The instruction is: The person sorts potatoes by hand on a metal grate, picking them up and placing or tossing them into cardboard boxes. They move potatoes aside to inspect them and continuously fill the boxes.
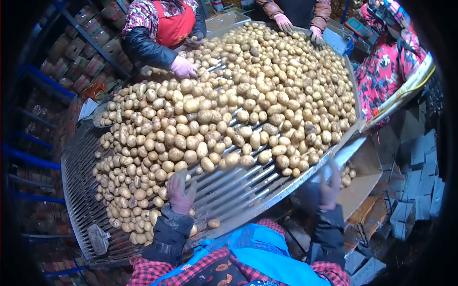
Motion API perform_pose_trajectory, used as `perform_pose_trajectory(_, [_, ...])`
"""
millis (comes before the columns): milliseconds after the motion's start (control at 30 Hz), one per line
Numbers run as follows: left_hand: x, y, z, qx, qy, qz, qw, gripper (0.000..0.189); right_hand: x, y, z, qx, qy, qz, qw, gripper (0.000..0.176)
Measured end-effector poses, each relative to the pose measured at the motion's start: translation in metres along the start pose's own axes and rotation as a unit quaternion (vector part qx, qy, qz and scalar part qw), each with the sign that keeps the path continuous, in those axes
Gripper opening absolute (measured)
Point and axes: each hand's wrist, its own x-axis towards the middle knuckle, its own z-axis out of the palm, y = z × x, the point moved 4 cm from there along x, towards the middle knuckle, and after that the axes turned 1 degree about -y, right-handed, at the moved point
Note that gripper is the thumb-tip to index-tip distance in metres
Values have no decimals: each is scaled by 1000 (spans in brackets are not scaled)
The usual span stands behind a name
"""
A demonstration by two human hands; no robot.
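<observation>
Many potatoes (229, 100) cover a slatted metal table (229, 183). My left hand (181, 192), in a pinkish glove, touches the near edge of the pile with its fingers apart and nothing visible in it. Beyond the table's right rim is my right hand (330, 187), gloved and blurred, above the side of an open cardboard box (365, 167). Its fingers look spread, and no potato shows in it. Several potatoes lie in that box.
Across the table, a person in a red apron (175, 24) and another in a dark apron (296, 10) have gloved hands at the potatoes. A person in a patterned jacket (381, 71) is at the right. A grey scoop-like piece (98, 239) rests on the slats. Stacked boxes (422, 176) stand right.
</observation>
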Motion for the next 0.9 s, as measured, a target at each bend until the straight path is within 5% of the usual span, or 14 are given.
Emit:
perform_pose_trajectory(33, [2,-18,7,28,8,-20,999,58,14,-18,43,20,-65,-93,993,42])
perform_pose_trajectory(67, [10,-26,13,91,34,-28,995,60,29,-32,87,162,-168,37,972,39])
perform_pose_trajectory(100, [19,-32,18,115,46,-31,992,62,43,-43,130,52,-181,-159,969,41])
perform_pose_trajectory(133, [27,-39,23,138,58,-33,988,64,58,-68,167,76,-213,-205,952,47])
perform_pose_trajectory(267, [32,-50,47,214,53,-13,975,79,103,-99,301,-83,-289,-208,931,54])
perform_pose_trajectory(333, [30,-46,49,222,42,-21,974,85,120,-97,343,-177,-285,-177,925,58])
perform_pose_trajectory(367, [31,-47,51,225,29,-35,973,84,123,-90,367,-214,-241,-248,913,61])
perform_pose_trajectory(500, [29,-47,52,229,18,-56,972,78,175,-89,423,-206,-249,-248,913,58])
perform_pose_trajectory(600, [33,-47,53,236,21,-55,970,74,239,-90,434,-343,-224,-138,902,58])
perform_pose_trajectory(700, [30,-49,53,247,15,-54,967,73,222,-81,436,-385,-181,-203,882,58])
perform_pose_trajectory(767, [29,-47,56,256,16,-68,964,71,177,-94,404,-318,-264,-217,885,58])
perform_pose_trajectory(800, [28,-49,57,249,17,-74,965,71,145,-83,398,-280,-172,-281,902,60])
perform_pose_trajectory(833, [27,-51,58,246,16,-66,967,75,129,-98,359,-238,-266,-248,901,63])
perform_pose_trajectory(900, [28,-51,56,235,11,-64,970,79,96,-100,308,-179,-251,-243,920,66])
